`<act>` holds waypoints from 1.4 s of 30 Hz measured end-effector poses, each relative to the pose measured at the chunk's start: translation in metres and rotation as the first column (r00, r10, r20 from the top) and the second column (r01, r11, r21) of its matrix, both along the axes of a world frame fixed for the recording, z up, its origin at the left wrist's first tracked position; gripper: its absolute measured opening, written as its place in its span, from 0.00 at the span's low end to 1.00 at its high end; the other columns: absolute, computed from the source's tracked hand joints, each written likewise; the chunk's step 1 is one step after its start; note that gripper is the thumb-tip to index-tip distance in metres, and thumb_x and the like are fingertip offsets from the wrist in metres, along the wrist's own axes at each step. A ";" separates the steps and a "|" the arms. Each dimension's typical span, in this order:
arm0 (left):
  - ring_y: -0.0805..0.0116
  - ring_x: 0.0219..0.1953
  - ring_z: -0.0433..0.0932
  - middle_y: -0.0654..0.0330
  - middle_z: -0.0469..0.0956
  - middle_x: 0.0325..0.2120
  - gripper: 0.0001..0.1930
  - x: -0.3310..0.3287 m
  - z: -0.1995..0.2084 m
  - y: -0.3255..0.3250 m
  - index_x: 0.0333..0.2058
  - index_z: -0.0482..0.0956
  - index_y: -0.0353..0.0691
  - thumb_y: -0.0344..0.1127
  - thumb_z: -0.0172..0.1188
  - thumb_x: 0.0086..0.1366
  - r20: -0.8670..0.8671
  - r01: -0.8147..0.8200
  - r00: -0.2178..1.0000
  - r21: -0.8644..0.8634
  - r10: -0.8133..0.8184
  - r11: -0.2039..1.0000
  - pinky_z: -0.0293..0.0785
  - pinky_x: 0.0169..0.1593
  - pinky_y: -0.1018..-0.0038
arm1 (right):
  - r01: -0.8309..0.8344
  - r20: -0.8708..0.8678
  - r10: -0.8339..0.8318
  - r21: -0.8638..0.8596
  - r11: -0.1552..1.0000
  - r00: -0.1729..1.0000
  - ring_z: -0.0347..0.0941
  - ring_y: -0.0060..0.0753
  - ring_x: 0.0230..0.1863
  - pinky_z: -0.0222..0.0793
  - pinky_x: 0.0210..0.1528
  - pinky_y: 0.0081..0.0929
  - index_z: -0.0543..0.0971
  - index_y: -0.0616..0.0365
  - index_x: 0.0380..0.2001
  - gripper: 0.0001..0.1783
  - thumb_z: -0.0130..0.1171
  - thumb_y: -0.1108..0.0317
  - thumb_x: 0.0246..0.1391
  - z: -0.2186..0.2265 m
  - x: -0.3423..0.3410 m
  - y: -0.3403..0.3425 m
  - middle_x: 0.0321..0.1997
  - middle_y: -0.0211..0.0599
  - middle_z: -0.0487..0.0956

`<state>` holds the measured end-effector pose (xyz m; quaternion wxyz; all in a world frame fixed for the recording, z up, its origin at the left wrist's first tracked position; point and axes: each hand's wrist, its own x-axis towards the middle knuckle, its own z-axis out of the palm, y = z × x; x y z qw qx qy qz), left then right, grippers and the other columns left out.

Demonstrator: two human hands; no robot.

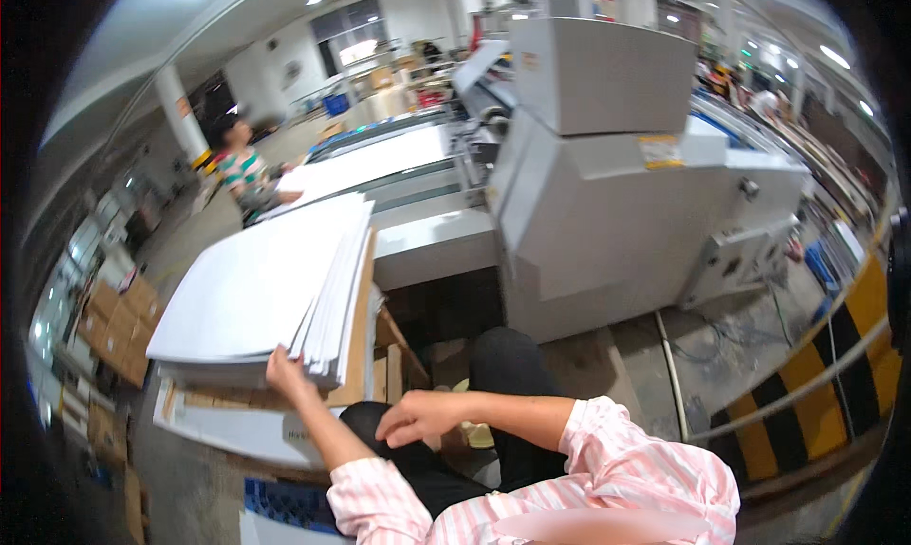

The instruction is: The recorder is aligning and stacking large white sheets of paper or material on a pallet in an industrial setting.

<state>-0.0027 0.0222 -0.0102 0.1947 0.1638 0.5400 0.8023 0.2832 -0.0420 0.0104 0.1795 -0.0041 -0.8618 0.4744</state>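
Observation:
A thick stack of large white paper sheets (256, 270) lies ahead of me on the left. Its right-hand edges are fanned out unevenly. My left hand (288, 374) pinches the near edge of the sheets close to the front right corner; the fingertips are partly hidden by the paper. My right hand (418, 418) hovers over my left knee, holding nothing, its fingers loosely bent and apart. Under and beside the stack shows brown board (359, 327).
A large grey machine (598, 213) stands ahead and right. Behind the stack, another person (249, 170) in a striped top reaches toward white sheets on a long bed (399, 156). Cartons (123, 322) stand left, a blue plastic pallet (285, 503) below, a yellow-black striped barrier (807, 403) right.

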 end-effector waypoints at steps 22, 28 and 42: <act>0.79 0.26 0.70 0.65 0.72 0.24 0.10 0.025 0.007 -0.035 0.36 0.75 0.29 0.31 0.53 0.60 -0.030 -0.008 1.000 0.102 0.011 0.995 0.76 0.28 0.78 | 0.469 -0.376 -0.420 0.045 0.882 0.826 0.73 0.30 0.33 0.68 0.35 0.24 0.79 0.60 0.32 0.08 0.56 0.71 0.47 0.058 -0.185 0.151 0.31 0.37 0.78; 0.81 0.28 0.68 0.67 0.72 0.26 0.09 0.031 0.001 -0.019 0.36 0.75 0.32 0.32 0.52 0.61 -0.130 -0.030 0.991 0.090 0.041 0.996 0.69 0.30 0.82 | 0.292 -0.313 -0.140 0.516 0.805 0.939 0.68 0.41 0.38 0.64 0.40 0.33 0.79 0.55 0.27 0.10 0.62 0.67 0.36 0.068 -0.173 0.145 0.34 0.35 0.76; 0.77 0.30 0.69 0.64 0.71 0.30 0.10 0.029 0.002 -0.026 0.38 0.72 0.31 0.34 0.52 0.63 -0.078 -0.007 0.997 0.064 0.012 0.998 0.72 0.30 0.80 | 0.461 -0.339 -0.312 0.659 0.595 0.888 0.67 0.33 0.36 0.60 0.37 0.30 0.79 0.51 0.28 0.08 0.60 0.66 0.39 0.049 -0.170 0.147 0.33 0.28 0.75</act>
